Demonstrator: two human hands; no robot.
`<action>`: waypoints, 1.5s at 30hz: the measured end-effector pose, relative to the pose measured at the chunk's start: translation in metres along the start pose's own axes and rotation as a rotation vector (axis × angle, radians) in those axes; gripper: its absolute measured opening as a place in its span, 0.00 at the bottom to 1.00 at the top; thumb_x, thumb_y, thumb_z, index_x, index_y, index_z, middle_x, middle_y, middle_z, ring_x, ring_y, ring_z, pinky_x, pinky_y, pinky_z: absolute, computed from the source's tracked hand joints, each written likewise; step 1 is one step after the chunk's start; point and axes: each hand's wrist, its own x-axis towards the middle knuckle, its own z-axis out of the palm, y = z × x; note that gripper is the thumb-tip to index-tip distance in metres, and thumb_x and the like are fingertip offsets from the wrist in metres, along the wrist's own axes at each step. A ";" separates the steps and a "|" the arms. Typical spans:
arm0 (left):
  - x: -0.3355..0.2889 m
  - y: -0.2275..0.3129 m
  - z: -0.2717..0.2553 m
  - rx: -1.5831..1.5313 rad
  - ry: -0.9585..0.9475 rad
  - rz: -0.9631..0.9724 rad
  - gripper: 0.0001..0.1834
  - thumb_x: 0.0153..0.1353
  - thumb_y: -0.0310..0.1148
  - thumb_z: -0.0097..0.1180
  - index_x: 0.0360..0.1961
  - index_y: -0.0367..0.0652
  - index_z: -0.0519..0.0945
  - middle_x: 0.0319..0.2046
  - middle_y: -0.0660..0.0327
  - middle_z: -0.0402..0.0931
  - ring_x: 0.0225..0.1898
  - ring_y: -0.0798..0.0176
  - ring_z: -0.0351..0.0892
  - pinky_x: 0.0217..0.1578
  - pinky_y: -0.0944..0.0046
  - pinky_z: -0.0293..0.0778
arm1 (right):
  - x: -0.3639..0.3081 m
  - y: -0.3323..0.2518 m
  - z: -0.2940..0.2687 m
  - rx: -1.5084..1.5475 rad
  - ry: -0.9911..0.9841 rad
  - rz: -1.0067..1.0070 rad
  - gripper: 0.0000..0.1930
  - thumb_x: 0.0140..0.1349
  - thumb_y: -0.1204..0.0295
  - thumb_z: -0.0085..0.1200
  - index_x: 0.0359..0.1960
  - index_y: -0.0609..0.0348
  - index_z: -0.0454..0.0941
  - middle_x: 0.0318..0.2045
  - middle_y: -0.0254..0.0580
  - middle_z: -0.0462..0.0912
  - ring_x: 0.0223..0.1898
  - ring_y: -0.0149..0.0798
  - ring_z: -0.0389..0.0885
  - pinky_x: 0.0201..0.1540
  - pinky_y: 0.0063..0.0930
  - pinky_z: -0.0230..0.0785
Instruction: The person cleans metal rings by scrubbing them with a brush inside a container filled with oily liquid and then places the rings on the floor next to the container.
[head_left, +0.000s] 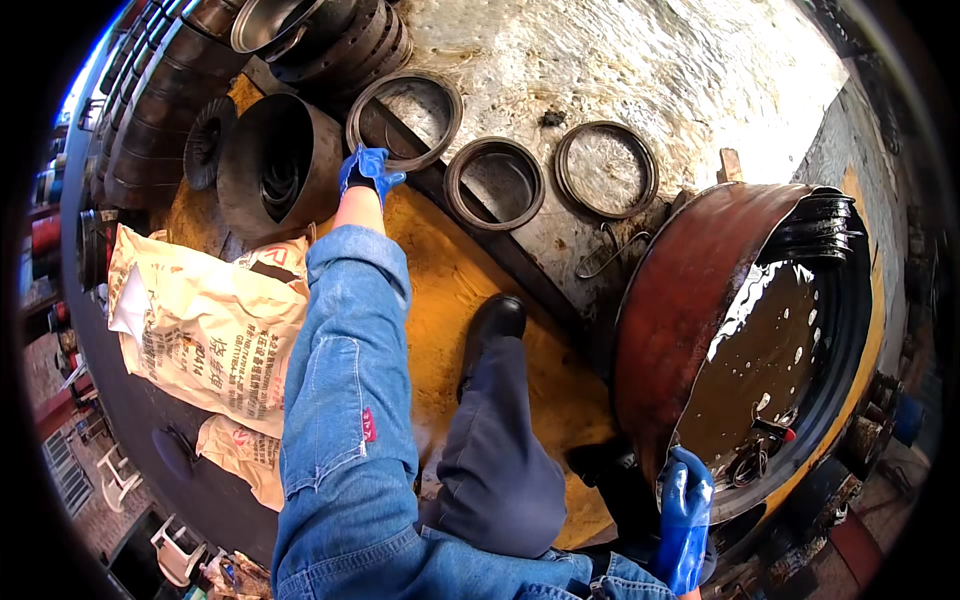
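My left hand [368, 174], in a blue glove, reaches forward to a dark round metal ring [452, 118]. Its fingers and thumb are around the ring's near rim. Beside that ring, to the right, lie a second metal ring [452, 190] and a third metal ring [651, 165]. At the lower right my right hand [687, 505], also blue-gloved, has its fingers hooked over the near edge of a reddish-brown cut-off drum [665, 330]. Dark liquid [745, 375] with pale froth fills the drum's bottom. Several black rings [825, 225] are stacked against its far inner side.
Left of my arm lie a printed paper sack [215, 330] and a smaller sack [240, 455]. A wide metal cylinder [318, 160] and stacked round parts [350, 50] stand at the far left. A bent metal hook [605, 255] rests near the drum. A dark bar [530, 275] crosses the floor.
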 end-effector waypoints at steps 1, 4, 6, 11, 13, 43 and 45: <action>-0.002 0.005 0.002 0.095 0.023 0.039 0.38 0.57 0.50 0.73 0.64 0.39 0.80 0.62 0.48 0.80 0.65 0.44 0.76 0.70 0.51 0.67 | -0.001 0.003 0.000 -0.002 0.005 -0.004 0.13 0.77 0.74 0.49 0.57 0.67 0.80 0.38 0.37 0.84 0.36 0.25 0.79 0.42 0.22 0.75; -0.016 0.018 0.005 0.287 0.046 0.086 0.34 0.59 0.43 0.72 0.63 0.37 0.80 0.61 0.49 0.80 0.63 0.46 0.77 0.67 0.53 0.71 | -0.001 0.001 -0.001 -0.003 0.008 0.002 0.13 0.77 0.74 0.49 0.57 0.67 0.80 0.39 0.37 0.84 0.37 0.25 0.80 0.42 0.22 0.75; -0.022 0.024 -0.002 0.367 0.022 0.107 0.31 0.61 0.39 0.72 0.62 0.36 0.79 0.60 0.49 0.81 0.61 0.48 0.78 0.64 0.54 0.74 | -0.001 -0.009 0.001 0.007 0.015 0.027 0.13 0.76 0.75 0.49 0.56 0.67 0.80 0.40 0.39 0.85 0.38 0.28 0.81 0.44 0.23 0.76; -0.047 0.073 -0.005 0.701 -0.050 0.028 0.29 0.60 0.35 0.74 0.60 0.36 0.80 0.57 0.51 0.83 0.57 0.53 0.81 0.60 0.58 0.78 | -0.005 -0.013 0.002 0.027 0.047 0.057 0.13 0.74 0.76 0.50 0.54 0.68 0.82 0.42 0.44 0.86 0.41 0.32 0.84 0.47 0.27 0.78; -0.048 0.066 -0.009 0.613 -0.003 0.025 0.27 0.57 0.40 0.76 0.55 0.40 0.85 0.56 0.51 0.84 0.56 0.49 0.83 0.59 0.54 0.78 | -0.003 -0.011 0.002 0.028 0.021 0.051 0.14 0.76 0.75 0.49 0.56 0.67 0.81 0.41 0.41 0.86 0.40 0.29 0.82 0.46 0.25 0.77; -0.109 0.052 -0.021 -0.603 -0.055 -0.344 0.29 0.73 0.33 0.53 0.71 0.27 0.66 0.62 0.41 0.77 0.57 0.45 0.83 0.55 0.52 0.83 | -0.003 -0.012 0.003 0.077 0.018 0.037 0.15 0.79 0.71 0.48 0.59 0.67 0.80 0.41 0.39 0.85 0.38 0.27 0.81 0.44 0.24 0.76; -0.128 0.042 -0.011 -0.634 -0.030 -0.341 0.28 0.76 0.35 0.45 0.70 0.26 0.67 0.64 0.35 0.73 0.56 0.37 0.83 0.52 0.47 0.85 | -0.001 -0.010 0.004 0.082 0.033 0.009 0.15 0.78 0.71 0.49 0.58 0.67 0.81 0.41 0.39 0.85 0.38 0.29 0.82 0.44 0.25 0.77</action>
